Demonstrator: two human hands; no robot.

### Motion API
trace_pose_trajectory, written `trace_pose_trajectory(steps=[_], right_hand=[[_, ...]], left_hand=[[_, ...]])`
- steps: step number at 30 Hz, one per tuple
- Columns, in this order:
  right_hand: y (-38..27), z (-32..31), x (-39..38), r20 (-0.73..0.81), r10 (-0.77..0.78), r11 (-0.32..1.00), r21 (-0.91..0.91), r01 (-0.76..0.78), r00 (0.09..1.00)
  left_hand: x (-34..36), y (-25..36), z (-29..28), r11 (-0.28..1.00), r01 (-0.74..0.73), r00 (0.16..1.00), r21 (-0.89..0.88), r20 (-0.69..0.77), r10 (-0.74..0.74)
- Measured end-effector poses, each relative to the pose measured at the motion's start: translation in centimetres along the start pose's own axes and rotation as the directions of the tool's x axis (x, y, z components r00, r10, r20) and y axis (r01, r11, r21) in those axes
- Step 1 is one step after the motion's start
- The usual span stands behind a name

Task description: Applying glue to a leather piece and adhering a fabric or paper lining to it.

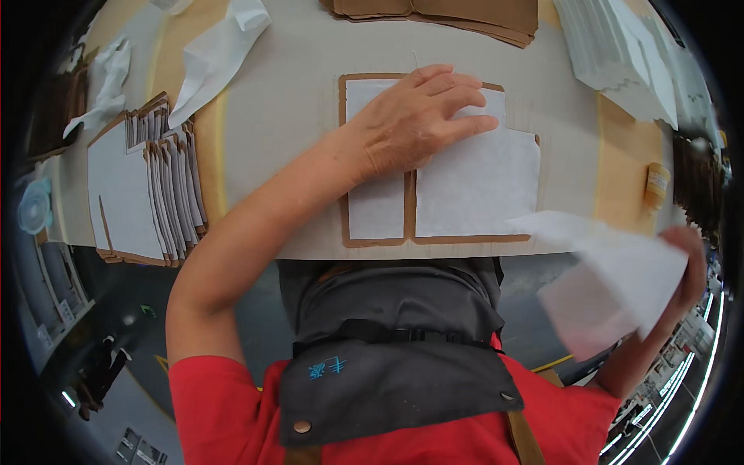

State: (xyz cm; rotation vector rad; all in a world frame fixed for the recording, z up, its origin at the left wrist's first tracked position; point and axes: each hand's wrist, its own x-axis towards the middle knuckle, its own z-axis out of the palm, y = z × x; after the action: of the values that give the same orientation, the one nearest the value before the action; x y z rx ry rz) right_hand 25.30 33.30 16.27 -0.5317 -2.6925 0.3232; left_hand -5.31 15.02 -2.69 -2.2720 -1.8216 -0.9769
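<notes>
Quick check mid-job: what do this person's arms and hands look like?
The left hand is ungloved, its wrist without watch or bracelet. The right hand is too blurred for detail. Both forearms are bare, below short, red sleeves.

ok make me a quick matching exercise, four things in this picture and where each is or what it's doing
Things:
1. left hand
2. right hand
3. yellow bottle
4. stack of brown-edged white pieces

Places or states:
A. on the left part of the table
B. laid over the brown-edged white panel in the middle
C. on the right side of the table
D. holding a blurred white sheet

Pairs: 1-B, 2-D, 3-C, 4-A
</notes>
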Motion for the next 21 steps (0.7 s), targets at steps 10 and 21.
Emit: trace_pose_trajectory(steps=[10,21], right_hand=[[23.2,6.7,0.8,0.388,0.358,0.914,0.039,-0.403,0.849],[8.0,8.9,4.4,0.042,-0.037,0.997,-0.063,0.039,0.998]], left_hand=[[-3.0,5.2,-2.4,0.995,0.0,0.929,-0.103,0.368,0.038],[1.8,9.7,4.4,0.972,-0.091,0.917,-0.217,0.363,0.167]])
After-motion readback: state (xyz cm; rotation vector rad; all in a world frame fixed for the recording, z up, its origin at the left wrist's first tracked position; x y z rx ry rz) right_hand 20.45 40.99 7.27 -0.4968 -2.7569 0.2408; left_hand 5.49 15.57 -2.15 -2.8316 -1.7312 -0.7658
